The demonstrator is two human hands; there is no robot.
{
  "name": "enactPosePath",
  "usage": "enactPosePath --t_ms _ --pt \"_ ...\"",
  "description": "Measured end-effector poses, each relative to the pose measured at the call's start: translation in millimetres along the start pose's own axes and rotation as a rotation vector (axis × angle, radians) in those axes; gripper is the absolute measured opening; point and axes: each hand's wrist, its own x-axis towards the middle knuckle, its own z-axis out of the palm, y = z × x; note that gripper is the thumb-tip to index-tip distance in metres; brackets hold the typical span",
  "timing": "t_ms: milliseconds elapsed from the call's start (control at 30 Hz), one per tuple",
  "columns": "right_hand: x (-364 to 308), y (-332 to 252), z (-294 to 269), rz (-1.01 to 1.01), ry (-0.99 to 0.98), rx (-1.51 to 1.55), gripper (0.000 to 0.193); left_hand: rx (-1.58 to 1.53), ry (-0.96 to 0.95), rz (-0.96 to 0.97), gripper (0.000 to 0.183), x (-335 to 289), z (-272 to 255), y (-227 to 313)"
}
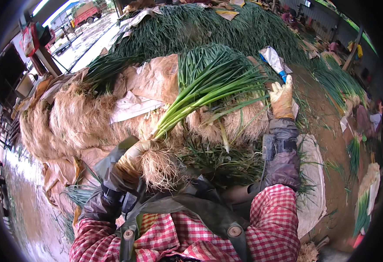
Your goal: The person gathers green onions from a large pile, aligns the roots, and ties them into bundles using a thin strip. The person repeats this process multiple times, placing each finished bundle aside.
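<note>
My left hand [131,162], in a pale yellowish glove, grips a bunch of green onions [174,115] low on the stems. Its tangled pale roots [158,170] hang toward me, while the long green leaves fan out to the far right. My right hand [282,98], in a dirty yellowish glove, is raised at the right with fingers apart and one stretched upward. Its fingertips are beside the blue end of a white wrapper-like bundle [272,60]; whether they touch it I cannot tell. A single onion stalk [224,136] lies below the leaves.
A big heap of green onions [200,30] stands beyond. Root ends [73,115] line the left side, partly under tan sacks [150,81]. Loose leaves [217,161] litter the space before me. At right are a pale sack [309,187], brown ground and more onion bunches [364,207].
</note>
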Motion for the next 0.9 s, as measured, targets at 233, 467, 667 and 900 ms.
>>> enactPosePath --t_ms 233,467,667,900 --pt "-75 -52 -34 -0.528 0.046 -1.974 0.055 0.188 0.056 0.015 0.042 7 -1 15" --pt "-141 65 76 -0.189 -0.535 -1.389 0.050 0.371 0.172 0.343 0.041 22 7 -13" --pt "-86 139 77 0.020 -0.389 -0.917 0.018 0.322 -0.121 0.286 0.036 19 -2 -11" --pt "-92 54 -3 -0.067 0.225 -0.350 0.022 0.521 0.279 0.451 0.059 6 -16 11"
